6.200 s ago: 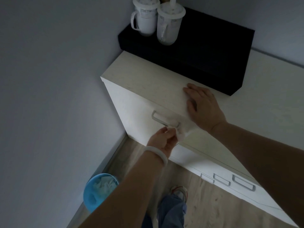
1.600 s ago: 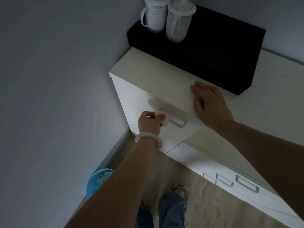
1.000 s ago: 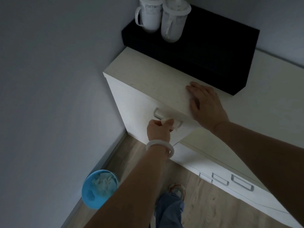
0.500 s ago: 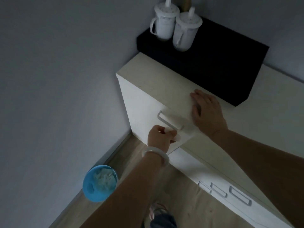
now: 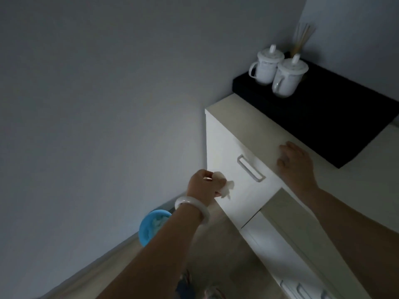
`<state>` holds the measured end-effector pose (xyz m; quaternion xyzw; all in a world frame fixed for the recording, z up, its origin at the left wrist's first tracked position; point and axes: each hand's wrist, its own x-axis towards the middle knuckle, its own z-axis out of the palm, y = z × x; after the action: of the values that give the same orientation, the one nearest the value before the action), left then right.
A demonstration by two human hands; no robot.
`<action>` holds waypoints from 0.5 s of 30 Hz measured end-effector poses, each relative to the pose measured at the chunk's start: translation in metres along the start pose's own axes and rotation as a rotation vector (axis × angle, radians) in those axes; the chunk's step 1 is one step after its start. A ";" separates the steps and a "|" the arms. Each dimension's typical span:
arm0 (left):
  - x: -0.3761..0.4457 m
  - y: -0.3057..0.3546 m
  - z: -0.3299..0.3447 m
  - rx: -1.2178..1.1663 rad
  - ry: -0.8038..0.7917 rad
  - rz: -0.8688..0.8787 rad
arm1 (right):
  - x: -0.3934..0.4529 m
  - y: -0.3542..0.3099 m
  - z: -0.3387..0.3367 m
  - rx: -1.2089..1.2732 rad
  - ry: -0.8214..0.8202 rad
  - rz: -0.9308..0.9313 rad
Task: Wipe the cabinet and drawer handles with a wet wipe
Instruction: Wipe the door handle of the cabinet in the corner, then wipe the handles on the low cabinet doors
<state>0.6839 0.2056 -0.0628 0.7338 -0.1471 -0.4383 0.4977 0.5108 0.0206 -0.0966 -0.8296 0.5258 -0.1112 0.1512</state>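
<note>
Wet wipe (image 5: 224, 186) bunched in gripping left hand (image 5: 204, 186); right hand (image 5: 296, 164) rests flat, relaxed, on cabinet (image 5: 248, 124).

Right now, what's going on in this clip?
A person is cleaning a white cabinet. The left hand grips a crumpled wet wipe, held just off the cabinet front, below and left of the handle and not touching it. The right hand rests flat on the cabinet top. Two lidded white mugs stand on a black box, and a blue bin sits on the floor.
</note>
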 end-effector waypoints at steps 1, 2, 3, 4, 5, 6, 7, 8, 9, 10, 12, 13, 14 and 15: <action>-0.005 0.002 -0.009 -0.015 0.022 0.008 | -0.005 -0.009 -0.001 -0.048 -0.014 -0.037; -0.011 0.004 -0.017 -0.032 0.038 0.014 | -0.012 -0.020 -0.002 -0.068 -0.007 -0.080; -0.017 0.007 -0.026 -0.046 0.063 0.025 | -0.019 -0.035 0.000 -0.037 0.019 -0.162; -0.024 0.010 -0.035 -0.046 0.090 0.040 | -0.029 -0.051 0.003 0.031 0.019 -0.254; -0.030 0.011 -0.045 -0.037 0.121 0.057 | -0.040 -0.073 0.004 0.132 -0.025 -0.331; -0.035 0.012 -0.055 -0.024 0.147 0.070 | -0.051 -0.095 0.004 0.256 -0.109 -0.360; -0.042 0.012 -0.065 0.004 0.166 0.080 | -0.062 -0.116 0.004 0.371 -0.217 -0.346; -0.051 0.012 -0.078 0.037 0.196 0.092 | -0.073 -0.141 0.002 0.461 -0.347 -0.326; -0.059 0.010 -0.091 0.060 0.223 0.103 | -0.086 -0.164 0.000 0.539 -0.468 -0.318; -0.069 0.007 -0.107 0.056 0.248 0.120 | -0.098 -0.187 -0.001 0.604 -0.555 -0.341; -0.087 0.001 -0.135 0.040 0.293 0.163 | -0.120 -0.225 -0.002 0.709 -0.663 -0.409; -0.098 -0.003 -0.152 0.042 0.335 0.183 | -0.131 -0.244 -0.001 0.746 -0.715 -0.436; -0.109 -0.008 -0.168 0.047 0.372 0.201 | -0.141 -0.261 0.000 0.772 -0.760 -0.451; -0.120 -0.014 -0.185 0.044 0.410 0.213 | -0.152 -0.278 0.004 0.793 -0.797 -0.462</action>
<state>0.7581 0.4015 0.0072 0.7985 -0.1291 -0.2215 0.5446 0.6811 0.2706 -0.0019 -0.7806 0.1536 -0.0094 0.6058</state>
